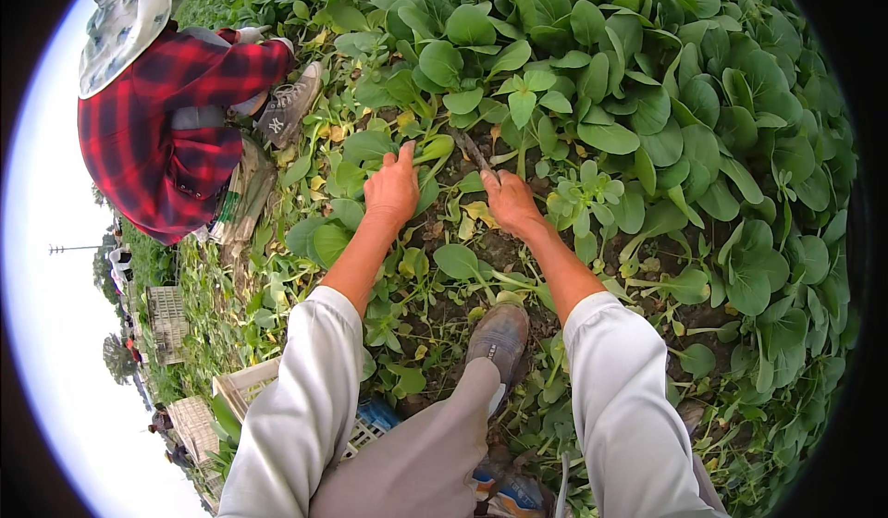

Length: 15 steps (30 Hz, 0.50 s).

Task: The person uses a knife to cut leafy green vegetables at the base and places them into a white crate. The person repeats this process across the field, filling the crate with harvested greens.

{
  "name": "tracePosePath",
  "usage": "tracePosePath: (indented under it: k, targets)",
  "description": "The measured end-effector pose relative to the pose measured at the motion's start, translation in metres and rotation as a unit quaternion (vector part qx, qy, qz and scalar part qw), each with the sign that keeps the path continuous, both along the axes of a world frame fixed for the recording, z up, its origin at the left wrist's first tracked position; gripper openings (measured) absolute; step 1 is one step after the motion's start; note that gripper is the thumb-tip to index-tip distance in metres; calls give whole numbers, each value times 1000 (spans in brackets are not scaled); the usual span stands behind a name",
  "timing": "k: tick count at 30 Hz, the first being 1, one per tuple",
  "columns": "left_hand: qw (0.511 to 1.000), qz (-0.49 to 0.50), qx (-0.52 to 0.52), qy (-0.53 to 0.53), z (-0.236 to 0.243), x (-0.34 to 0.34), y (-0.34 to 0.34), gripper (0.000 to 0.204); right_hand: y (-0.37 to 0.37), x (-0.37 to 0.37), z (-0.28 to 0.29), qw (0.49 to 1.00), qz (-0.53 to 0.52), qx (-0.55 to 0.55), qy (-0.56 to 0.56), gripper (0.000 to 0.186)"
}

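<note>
My left hand (393,187) is closed around a leafy green bok choy (433,150), its pale stem pointing up and right from the fingers. Broad leaves (367,145) spread beside the knuckles. Just to the right, my right hand (511,202) grips a knife (472,151) with a narrow, dark, dirty blade angled up and left toward the plant bases. The handle is mostly hidden in my fist. Below my hands, a loose-looking bok choy (467,264) lies low over the soil.
Dense bok choy (647,102) fills the far and right side. A person in a red plaid shirt (176,120) crouches at far left. A pale crate (248,384) stands near my left sleeve; more crates (168,324) stand farther left. My shoe (499,338) rests among trimmed leaves and weeds.
</note>
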<state>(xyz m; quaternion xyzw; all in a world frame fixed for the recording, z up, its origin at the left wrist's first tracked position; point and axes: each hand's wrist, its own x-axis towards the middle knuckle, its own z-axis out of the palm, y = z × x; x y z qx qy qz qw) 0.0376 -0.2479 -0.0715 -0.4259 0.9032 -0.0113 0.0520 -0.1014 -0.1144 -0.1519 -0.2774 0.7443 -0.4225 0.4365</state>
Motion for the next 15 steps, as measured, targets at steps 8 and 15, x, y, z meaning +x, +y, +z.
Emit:
tracePosePath:
  k: [8,15]
  targets:
    - [998,41,39,25,-6,3,-12,39,-28,-3,16,994,40,43,96,43]
    - [988,62,100,97,-12,24,-16,39,0,2,25,958,121,96,241,41]
